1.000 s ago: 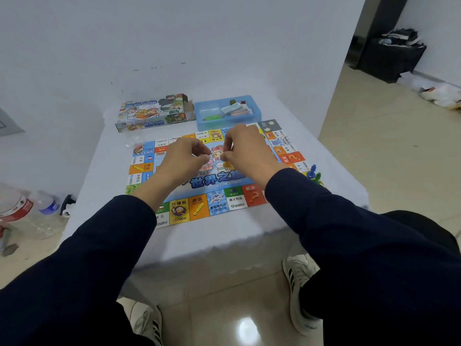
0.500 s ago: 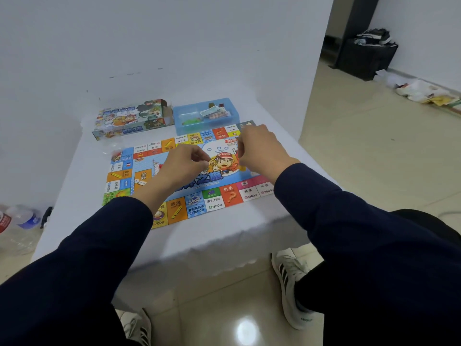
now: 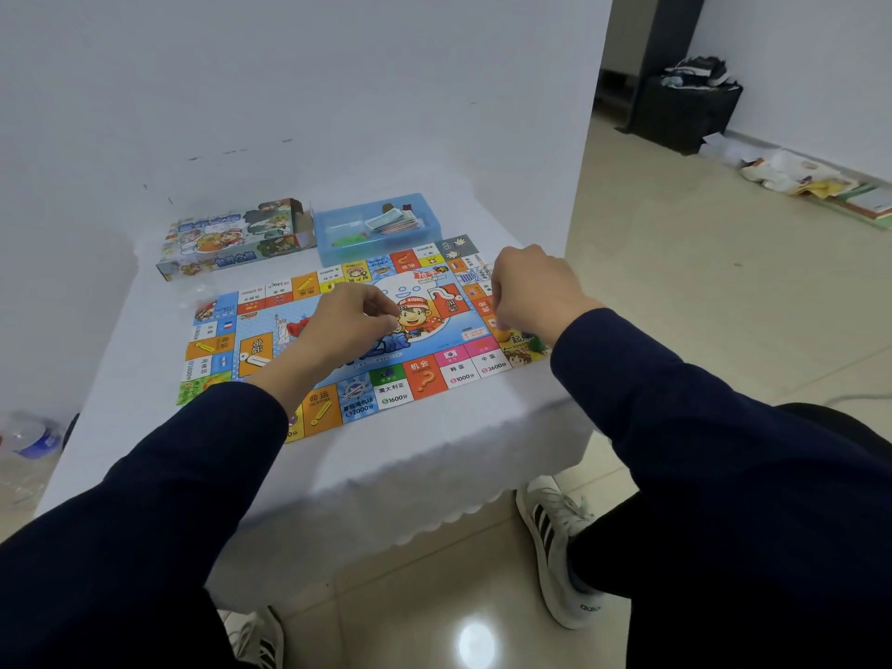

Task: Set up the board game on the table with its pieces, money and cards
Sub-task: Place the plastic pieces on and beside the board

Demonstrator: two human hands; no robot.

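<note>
Paper-thin and light, the game board (image 3: 338,340) lies flat on the white-clothed table (image 3: 145,379), best slid by its edges, while left hand (image 3: 347,321) and right hand (image 3: 531,296) hover curled, contents unclear.

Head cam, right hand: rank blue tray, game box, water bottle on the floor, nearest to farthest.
From the right hand:
1. Blue tray, just beyond the board's far edge, to the hand's left.
2. Game box, further left, beside the tray.
3. Water bottle, on the floor off the table's left side.
</note>
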